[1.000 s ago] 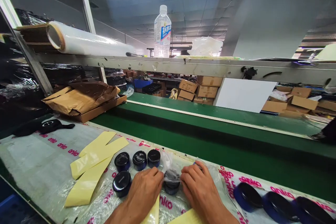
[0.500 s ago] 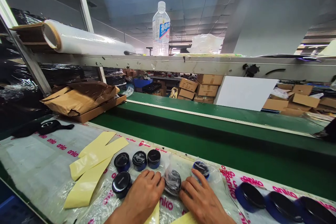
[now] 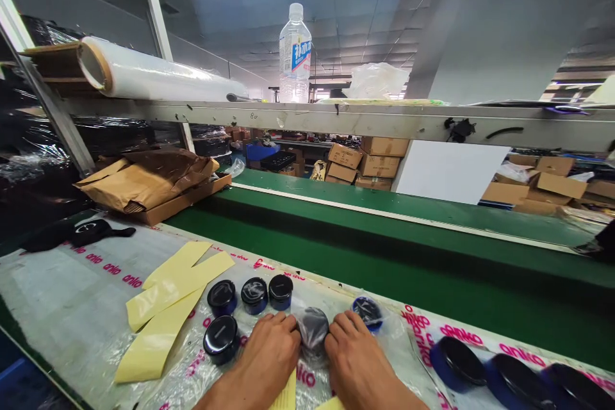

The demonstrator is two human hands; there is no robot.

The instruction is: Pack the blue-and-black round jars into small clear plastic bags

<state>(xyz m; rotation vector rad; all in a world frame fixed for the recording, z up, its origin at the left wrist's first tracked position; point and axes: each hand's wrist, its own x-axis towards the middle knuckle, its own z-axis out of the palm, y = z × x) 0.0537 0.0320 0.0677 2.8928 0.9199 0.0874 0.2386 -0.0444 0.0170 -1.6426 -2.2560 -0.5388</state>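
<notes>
Working at a bench (image 3: 57, 288), we have yellow strips (image 3: 166, 311) on the left, then four black-lidded jars (image 3: 221, 339) with blue bases. Our left hand (image 3: 262, 355) and right hand (image 3: 360, 362) cup a plastic-wrapped jar (image 3: 312, 333) between them, fingers lightly curled against its two sides. Just beyond the right hand sits a second wrapped jar (image 3: 368, 313). Three larger blue-and-black jars (image 3: 456, 364) lie farther right, and a green conveyor (image 3: 384, 250) runs along the far side.
</notes>
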